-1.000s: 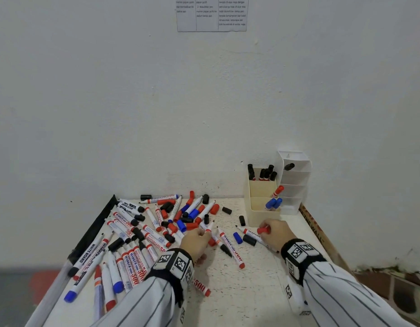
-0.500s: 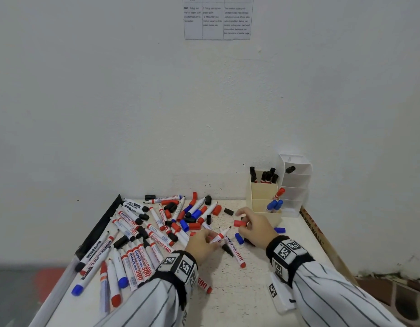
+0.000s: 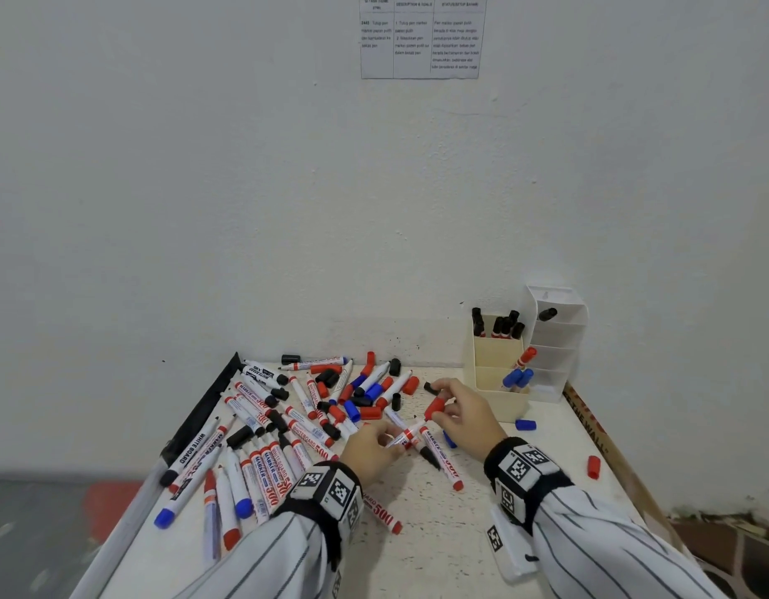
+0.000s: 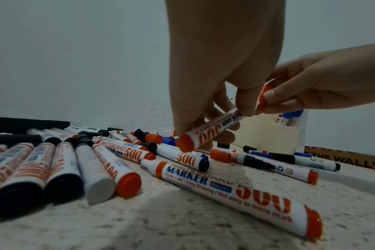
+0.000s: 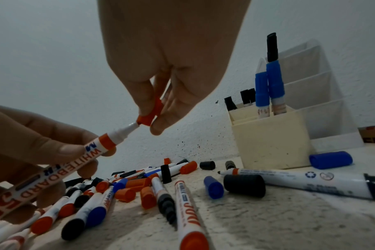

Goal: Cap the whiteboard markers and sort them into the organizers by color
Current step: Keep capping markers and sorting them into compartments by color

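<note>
table [image 3: 460,555]: l hand [image 3: 374,447] holds marker [image 3: 406,435] (red cap [image 3: 434,407] touching)

Marker heap [image 3: 287,421] left; bare tabletop [image 3: 546,460] right

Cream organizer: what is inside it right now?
The cream organizer holds black-capped markers at the back and blue-capped markers in front; its walls hide their lower barrels.

A plain white wall [image 3: 244,188] bears a printed sheet [image 3: 420,38].
</note>
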`<move>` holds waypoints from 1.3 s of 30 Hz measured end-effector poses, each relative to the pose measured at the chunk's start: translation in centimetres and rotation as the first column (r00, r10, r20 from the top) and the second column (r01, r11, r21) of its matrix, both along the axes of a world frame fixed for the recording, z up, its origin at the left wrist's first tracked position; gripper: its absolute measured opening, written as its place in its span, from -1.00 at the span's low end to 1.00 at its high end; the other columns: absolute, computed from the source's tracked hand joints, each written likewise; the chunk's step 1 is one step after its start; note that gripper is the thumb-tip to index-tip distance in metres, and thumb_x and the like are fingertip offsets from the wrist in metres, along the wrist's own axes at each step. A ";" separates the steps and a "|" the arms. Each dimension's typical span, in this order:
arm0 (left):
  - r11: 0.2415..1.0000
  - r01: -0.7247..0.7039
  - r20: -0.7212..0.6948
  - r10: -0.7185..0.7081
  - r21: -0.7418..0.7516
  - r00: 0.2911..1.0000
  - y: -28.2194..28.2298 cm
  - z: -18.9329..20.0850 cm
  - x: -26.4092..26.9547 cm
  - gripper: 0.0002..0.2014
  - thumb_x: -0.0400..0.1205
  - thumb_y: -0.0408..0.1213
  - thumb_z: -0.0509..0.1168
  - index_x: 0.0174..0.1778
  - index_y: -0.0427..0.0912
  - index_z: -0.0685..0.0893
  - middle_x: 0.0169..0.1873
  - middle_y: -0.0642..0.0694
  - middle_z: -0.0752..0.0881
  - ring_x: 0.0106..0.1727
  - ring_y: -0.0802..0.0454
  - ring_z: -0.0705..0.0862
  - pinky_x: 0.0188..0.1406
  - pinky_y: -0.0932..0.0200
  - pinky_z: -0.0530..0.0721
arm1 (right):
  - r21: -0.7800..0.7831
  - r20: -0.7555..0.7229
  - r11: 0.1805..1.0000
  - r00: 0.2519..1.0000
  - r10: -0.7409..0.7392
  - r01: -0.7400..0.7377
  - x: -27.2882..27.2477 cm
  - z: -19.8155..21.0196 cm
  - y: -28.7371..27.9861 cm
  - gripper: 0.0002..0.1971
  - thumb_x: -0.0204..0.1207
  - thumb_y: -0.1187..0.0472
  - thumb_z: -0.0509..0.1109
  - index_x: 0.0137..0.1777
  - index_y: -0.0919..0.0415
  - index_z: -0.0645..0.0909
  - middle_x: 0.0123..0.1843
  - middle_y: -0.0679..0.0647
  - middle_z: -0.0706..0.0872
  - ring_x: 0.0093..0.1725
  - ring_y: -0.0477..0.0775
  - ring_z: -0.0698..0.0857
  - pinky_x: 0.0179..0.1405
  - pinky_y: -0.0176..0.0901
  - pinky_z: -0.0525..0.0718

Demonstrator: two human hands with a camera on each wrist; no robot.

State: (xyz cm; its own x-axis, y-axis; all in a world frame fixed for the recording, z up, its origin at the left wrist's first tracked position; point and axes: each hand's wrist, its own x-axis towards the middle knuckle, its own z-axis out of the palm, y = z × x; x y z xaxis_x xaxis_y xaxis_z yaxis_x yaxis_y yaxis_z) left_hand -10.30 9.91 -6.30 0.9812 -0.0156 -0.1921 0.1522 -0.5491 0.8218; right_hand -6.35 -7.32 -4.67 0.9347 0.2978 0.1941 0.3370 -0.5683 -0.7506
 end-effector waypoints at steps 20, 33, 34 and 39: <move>0.984 0.106 0.149 -0.085 -0.141 0.985 -1.9 1.3 -0.9 -0.80 0.54 -0.21 0.42 0.05 -0.08 0.64 -0.10 -0.07 0.67 -0.38 0.17 0.61 -0.49 0.44 0.57 | -0.072 -0.202 0.993 0.974 -0.105 0.092 -0.6 0.1 -1.1 -0.60 0.65 -0.05 0.11 -0.32 0.20 0.43 -0.44 0.01 0.37 -0.39 -0.05 0.38 -0.30 -0.19 0.34; 0.871 0.067 -0.159 -0.163 -0.487 0.974 -4.0 3.2 -1.3 -0.71 0.73 -0.09 0.08 -0.15 -0.16 0.59 -0.51 0.04 0.46 -0.69 0.21 0.25 -0.75 0.39 0.19 | 0.114 -0.196 0.989 0.978 -0.066 0.089 -1.4 1.4 -0.9 -0.61 0.70 0.09 0.04 -0.40 0.13 0.31 -0.45 0.02 0.31 -0.41 -0.06 0.32 -0.34 -0.20 0.32; 0.868 0.069 -0.171 -0.174 -0.491 0.970 -4.0 3.3 -1.4 -0.71 0.73 -0.08 0.08 -0.14 -0.16 0.59 -0.51 0.04 0.46 -0.69 0.21 0.25 -0.75 0.39 0.19 | 0.103 -0.193 0.992 0.980 -0.052 0.073 -1.4 1.3 -1.0 -0.62 0.70 0.08 0.04 -0.38 0.13 0.32 -0.44 0.02 0.32 -0.40 -0.07 0.33 -0.33 -0.21 0.33; 0.909 0.114 -0.047 -0.145 -0.400 0.988 -4.4 2.9 -0.6 -0.73 0.71 -0.07 0.13 -0.14 -0.09 0.65 -0.42 0.02 0.57 -0.61 0.20 0.45 -0.59 0.31 0.43 | 0.099 -0.133 0.994 0.991 -0.029 0.042 -0.9 1.5 -1.6 -0.67 0.67 0.02 0.10 -0.32 0.11 0.38 -0.43 0.00 0.41 -0.40 -0.04 0.39 -0.31 -0.19 0.40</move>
State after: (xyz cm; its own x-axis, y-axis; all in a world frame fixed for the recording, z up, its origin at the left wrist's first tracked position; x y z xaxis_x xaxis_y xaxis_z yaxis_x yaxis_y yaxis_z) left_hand -10.86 5.50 -3.37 0.9486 -0.2310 -0.2162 0.1709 -0.2011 0.9646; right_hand -7.28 -8.92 -3.17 0.9637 0.2488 0.0969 0.2130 -0.4974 -0.8410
